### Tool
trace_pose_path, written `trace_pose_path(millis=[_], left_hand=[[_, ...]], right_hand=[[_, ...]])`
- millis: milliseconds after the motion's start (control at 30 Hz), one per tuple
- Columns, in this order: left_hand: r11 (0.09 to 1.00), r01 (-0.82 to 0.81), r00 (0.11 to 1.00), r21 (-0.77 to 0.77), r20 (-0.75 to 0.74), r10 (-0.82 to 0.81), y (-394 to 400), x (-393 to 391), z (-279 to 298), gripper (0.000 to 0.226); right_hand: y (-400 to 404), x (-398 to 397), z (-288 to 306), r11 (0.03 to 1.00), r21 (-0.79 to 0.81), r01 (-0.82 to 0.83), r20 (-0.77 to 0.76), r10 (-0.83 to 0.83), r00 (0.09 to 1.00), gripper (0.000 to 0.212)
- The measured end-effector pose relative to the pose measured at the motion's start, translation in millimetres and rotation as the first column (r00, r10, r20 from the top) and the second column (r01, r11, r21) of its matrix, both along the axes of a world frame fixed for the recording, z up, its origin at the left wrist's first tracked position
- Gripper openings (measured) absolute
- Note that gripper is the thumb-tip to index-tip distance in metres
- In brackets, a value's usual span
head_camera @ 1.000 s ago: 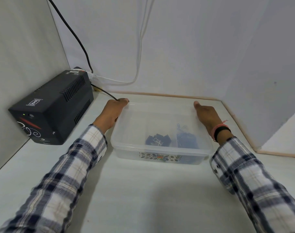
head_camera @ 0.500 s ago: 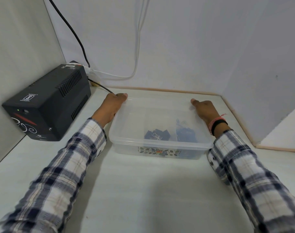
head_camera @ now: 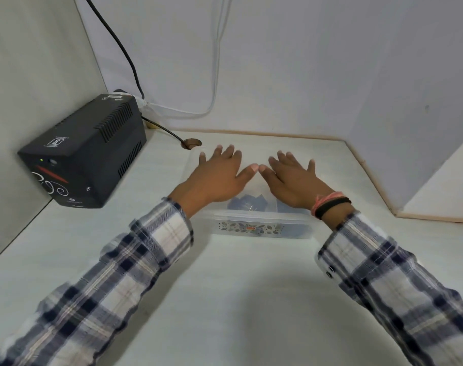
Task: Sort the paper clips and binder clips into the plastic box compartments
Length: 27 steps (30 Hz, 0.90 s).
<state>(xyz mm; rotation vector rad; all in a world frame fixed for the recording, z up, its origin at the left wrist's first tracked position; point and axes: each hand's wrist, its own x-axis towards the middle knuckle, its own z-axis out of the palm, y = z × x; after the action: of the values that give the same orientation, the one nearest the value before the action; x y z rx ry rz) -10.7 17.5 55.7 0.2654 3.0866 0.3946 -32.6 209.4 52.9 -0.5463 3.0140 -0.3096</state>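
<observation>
Clear plastic box (head_camera: 254, 228) with lid on sits near back edge of white worktop (head_camera: 225, 299). Left hand (head_camera: 217, 178) and right hand (head_camera: 295, 180) lie flat over lid, fingers spread apart, thumb tips almost touching. Dark binder clips (head_camera: 247, 203) show inside box, near front wall. Black power unit (head_camera: 85, 151) in back left corner.

White counter (head_camera: 238, 299) is carrying a clear plastic box (head_camera: 254, 228) near its back and a black power unit (head_camera: 85, 151) at back left; a black cable (head_camera: 169, 132) is entering a hole (head_camera: 191, 143).
</observation>
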Motion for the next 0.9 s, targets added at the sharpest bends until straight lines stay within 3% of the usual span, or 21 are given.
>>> trace_pose_path(millis=[267,467,633,767,900], left_hand=[[0.998,0.003,0.999,-0.060,-0.037,-0.006,1.8,34.1,-22.8,0.076],[0.997,-0.006,0.999,-0.079,-0.039,0.003,2.4,32.9,-28.3,0.074],[0.997,-0.024,0.992,-0.072,-0.123,0.015,-12.8,42.2,-19.5,0.078],[0.987,-0.066,0.984,-0.147,-0.171,0.041,-33.9,55.8,-29.0,0.078],[0.988,-0.057,0.985,-0.146,-0.167,0.032,-31.1,53.7,-27.3,0.079]], right_hand=[[15.6,26.4,-15.9,0.997,-0.062,-0.038,-0.020,0.037,0.999,0.069],[13.7,20.8,-23.0,0.999,0.004,-0.038,-0.017,0.038,0.999,0.070],[28.7,29.4,-11.7,0.991,-0.095,-0.096,-0.032,0.094,0.995,0.067],[46.0,36.3,-20.6,0.990,0.016,-0.141,-0.092,0.142,0.986,0.071],[43.0,34.4,-19.0,0.991,0.025,-0.133,-0.078,0.135,0.988,0.075]])
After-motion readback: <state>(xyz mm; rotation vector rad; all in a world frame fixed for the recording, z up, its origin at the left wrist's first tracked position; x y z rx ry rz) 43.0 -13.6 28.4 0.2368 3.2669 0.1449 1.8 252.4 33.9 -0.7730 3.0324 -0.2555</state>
